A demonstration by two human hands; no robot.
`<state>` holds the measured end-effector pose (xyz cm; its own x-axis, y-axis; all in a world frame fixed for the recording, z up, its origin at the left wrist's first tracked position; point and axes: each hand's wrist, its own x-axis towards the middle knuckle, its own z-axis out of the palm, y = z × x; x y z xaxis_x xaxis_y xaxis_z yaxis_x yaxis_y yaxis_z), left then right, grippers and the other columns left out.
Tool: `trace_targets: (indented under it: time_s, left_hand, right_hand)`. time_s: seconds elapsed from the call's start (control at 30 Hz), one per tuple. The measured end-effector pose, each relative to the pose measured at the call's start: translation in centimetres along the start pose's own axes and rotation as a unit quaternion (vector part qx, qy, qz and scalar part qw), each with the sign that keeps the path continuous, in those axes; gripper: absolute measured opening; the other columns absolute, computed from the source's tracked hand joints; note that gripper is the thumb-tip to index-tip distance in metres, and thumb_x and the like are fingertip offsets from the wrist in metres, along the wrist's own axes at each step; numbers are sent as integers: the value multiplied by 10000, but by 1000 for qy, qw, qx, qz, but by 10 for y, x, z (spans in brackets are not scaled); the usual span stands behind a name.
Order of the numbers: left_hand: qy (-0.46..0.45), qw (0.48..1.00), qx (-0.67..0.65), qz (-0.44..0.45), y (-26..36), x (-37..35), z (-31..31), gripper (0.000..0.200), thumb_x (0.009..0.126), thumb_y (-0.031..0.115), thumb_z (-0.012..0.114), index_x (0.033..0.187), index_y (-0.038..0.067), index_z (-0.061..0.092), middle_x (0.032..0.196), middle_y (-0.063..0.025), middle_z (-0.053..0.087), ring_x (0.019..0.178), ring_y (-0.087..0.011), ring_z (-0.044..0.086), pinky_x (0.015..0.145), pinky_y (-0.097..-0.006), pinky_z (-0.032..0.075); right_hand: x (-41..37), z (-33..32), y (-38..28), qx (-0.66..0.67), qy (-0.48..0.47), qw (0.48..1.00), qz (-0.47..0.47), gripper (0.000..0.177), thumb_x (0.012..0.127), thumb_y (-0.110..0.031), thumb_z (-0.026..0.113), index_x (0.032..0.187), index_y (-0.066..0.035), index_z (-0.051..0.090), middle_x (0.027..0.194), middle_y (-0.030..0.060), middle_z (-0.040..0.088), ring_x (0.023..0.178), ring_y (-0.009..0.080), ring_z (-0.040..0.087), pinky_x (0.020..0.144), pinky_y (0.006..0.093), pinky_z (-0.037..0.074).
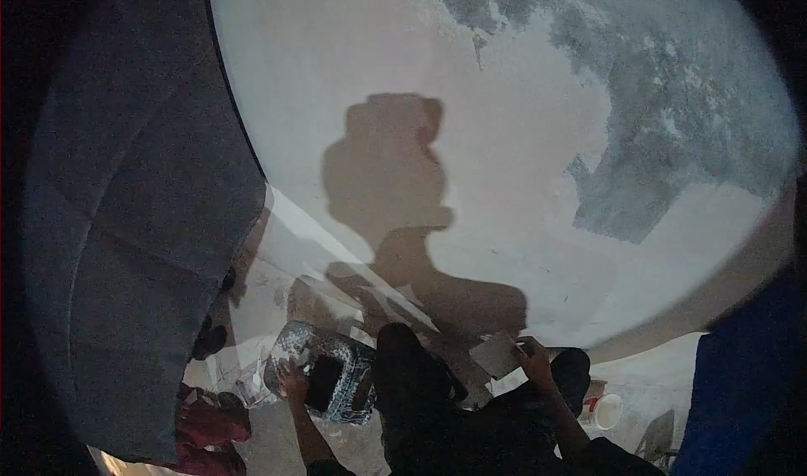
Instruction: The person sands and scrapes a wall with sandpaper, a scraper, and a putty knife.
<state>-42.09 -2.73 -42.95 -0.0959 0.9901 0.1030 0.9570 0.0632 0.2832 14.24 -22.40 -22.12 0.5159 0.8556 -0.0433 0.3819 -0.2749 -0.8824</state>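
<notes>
In the head view my right hand (534, 360) grips one edge of a flat, pale, square scraper blade (496, 356), held out in front of my knees. My left hand (292, 381) is at the near left side of a splattered, patterned plastic stool or tub (349, 400) with a dark opening. The left fingers are bent near a small pale patch, and what they hold is too dim to make out. Before me rises a wall (496, 140), mostly covered in smooth pale plaster, with rough grey areas at the upper right. My shadow falls across its middle.
A large dark sheet or panel (143, 224) fills the left side. Reddish cloth (210, 425) lies below it, near dark shoes or similar objects. A white bucket (605, 410) stands at the lower right, beside a blue surface (740, 383). My dark-clothed knees are bent before the wall.
</notes>
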Motion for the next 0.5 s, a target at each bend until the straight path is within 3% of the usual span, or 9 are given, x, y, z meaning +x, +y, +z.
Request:
trace_targets:
  time_s: [0.3,0.37,0.5]
  left_hand:
    - [-45,999,24,-6,13,-2,-4,553,854,406,474,1362,279,296,1415,-205,200,1238,-471,261,954,-601,263]
    - [-90,989,107,-41,18,0,-4,589,859,490,426,1381,301,231,1437,-196,137,1275,-459,190,980,-608,212]
    - [-197,971,70,-113,11,26,5,640,856,565,352,1400,283,165,1455,-178,57,1304,-441,110,999,-613,167]
  right_hand:
    - [3,11,-1,-4,-42,999,-24,254,826,-183,604,991,5,560,818,128,631,782,186,613,680,320,481]
    - [4,13,14,-18,-42,999,-22,269,824,-191,608,1000,7,561,827,129,634,804,190,614,697,327,482]
    - [0,19,36,-20,-34,999,-13,299,811,-182,626,1028,14,564,871,137,638,838,195,613,724,337,484]
